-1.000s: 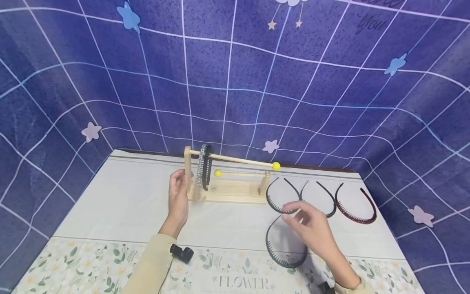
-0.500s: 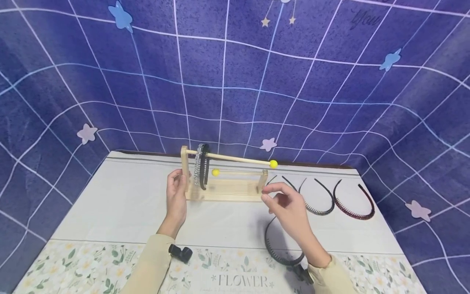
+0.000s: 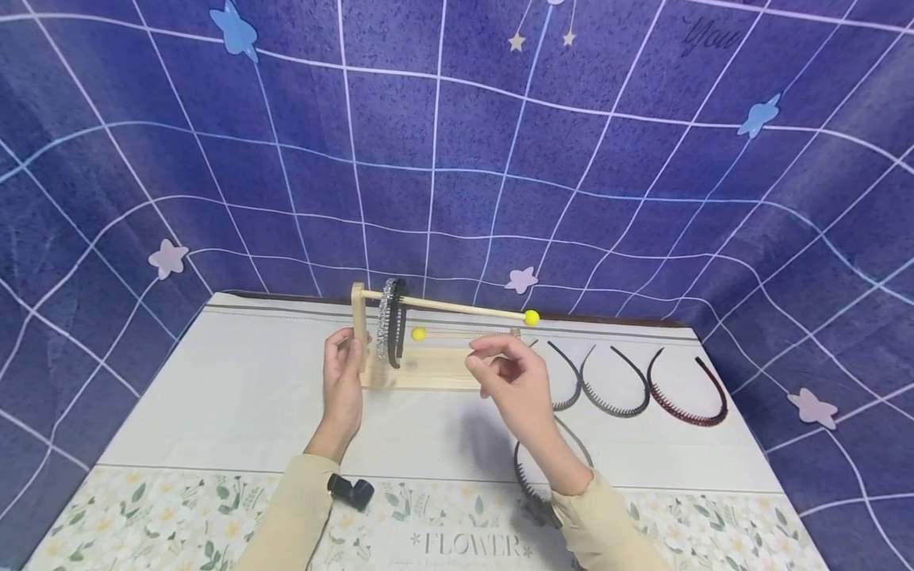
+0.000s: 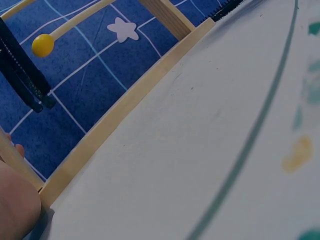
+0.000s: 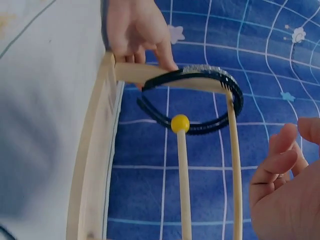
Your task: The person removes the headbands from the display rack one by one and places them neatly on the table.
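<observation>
Left hand [image 3: 343, 381]'s gripping the pale wooden stand [image 3: 435, 371] by its flat upright, sparkly and black toothed headbands [image 3: 393, 345] looped on the round rod [image 3: 464, 306]. Right hand [image 3: 517, 385]'s loosely curled, holding nothing.

"Where have we room for our right hand [image 3: 512, 387]?"
"Along the upper pale wooden rod [image 3: 467, 308], between the curved black headband [image 3: 396, 337] and round yellow end ball [image 3: 531, 318]. The lower pale wooden rod [image 5: 184, 185] bars us beneath."

Left hand [image 3: 343, 385] and right hand [image 3: 511, 382]: bare. 2 plain, pale beige sleeves [image 3: 286, 511] worn. Left cuff [image 3: 312, 469] bears 1 black, 2-lobed device [image 3: 351, 492]; dark line [image 3: 321, 536] below it possibly a cable, too fine to confirm.
</observation>
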`<state>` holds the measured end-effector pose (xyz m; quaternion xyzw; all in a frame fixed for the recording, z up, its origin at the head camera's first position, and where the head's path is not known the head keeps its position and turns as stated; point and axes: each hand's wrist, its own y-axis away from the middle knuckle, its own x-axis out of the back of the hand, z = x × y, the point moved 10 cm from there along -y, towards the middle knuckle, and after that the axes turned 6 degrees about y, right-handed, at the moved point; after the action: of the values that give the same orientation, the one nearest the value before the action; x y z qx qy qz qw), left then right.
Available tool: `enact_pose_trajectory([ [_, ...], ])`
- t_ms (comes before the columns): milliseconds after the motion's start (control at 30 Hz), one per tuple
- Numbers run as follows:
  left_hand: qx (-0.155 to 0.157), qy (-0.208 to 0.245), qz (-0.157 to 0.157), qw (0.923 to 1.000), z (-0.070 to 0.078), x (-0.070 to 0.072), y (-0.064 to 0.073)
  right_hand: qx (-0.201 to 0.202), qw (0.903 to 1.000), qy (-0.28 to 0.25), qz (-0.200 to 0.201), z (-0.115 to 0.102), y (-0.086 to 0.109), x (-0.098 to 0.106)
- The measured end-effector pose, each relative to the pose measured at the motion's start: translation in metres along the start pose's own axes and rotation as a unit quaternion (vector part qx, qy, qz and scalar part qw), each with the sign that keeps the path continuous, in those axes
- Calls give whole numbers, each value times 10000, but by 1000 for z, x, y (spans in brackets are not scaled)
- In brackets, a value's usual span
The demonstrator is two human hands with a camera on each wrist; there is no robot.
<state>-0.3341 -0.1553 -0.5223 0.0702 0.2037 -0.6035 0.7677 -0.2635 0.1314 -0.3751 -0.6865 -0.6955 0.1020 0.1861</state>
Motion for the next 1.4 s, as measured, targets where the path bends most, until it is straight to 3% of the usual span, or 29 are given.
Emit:
enact_pose_trajectory([
  [233, 22, -55, 22, 10000, -1, 2, 0, -198, 9995, -239, -48, 8, -9, -23],
  [767, -3, -41, -5, 10000, -1, 2, -1, -1474, 9868, -555, -376, 31, -29, -74],
  [1400, 118, -232, 10, 9997, -1, 2, 1, -1687, 9825, -593, -522, 42, -41, -108],
])
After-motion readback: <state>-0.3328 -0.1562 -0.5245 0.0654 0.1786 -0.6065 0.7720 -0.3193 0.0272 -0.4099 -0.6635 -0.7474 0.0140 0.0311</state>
